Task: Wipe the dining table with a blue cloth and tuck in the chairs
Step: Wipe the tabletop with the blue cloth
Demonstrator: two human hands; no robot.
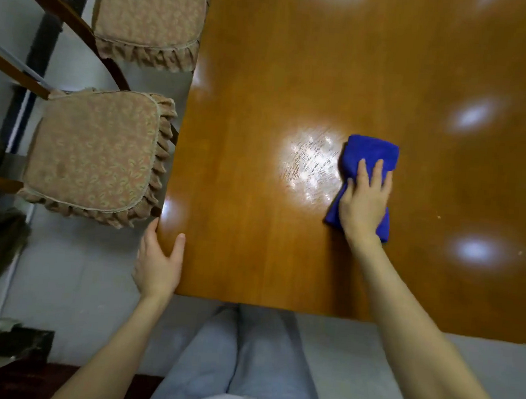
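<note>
- table (265,73): glossy brown wood, seen from its near end; ceiling lights glare on the top.
- cloth (372,151): blue, folded into a pad, lying on the table right of centre.
- right hand (365,201): laid flat on the cloth, fingers straight and spread, pressing it down; no clenching round it that i can see.
- streaks (311,165): a damp-looking smear showing in one glare, just left of the cloth.
- crumbs (525,250): a few pale specks near the right edge, well apart from the cloth.
- left hand (159,266): resting on the table's near left corner, thumb on top, fingers alongside the edge; relaxed, holding nothing.
- near chair (95,154): frilled cushion, seat wholly out from under the table, its frill just beside the left edge.
- far chair (147,17): same cushion, also standing out.
- step in hand, as i judge it: wiping, with the middle of the top being worked; chairs not yet tucked in.
- next move calls for: steady downward pressure while sweeping the pad across, probably right toward the crumbs; the far end lies at a long reach, so shifting along the side may be needed.
</note>
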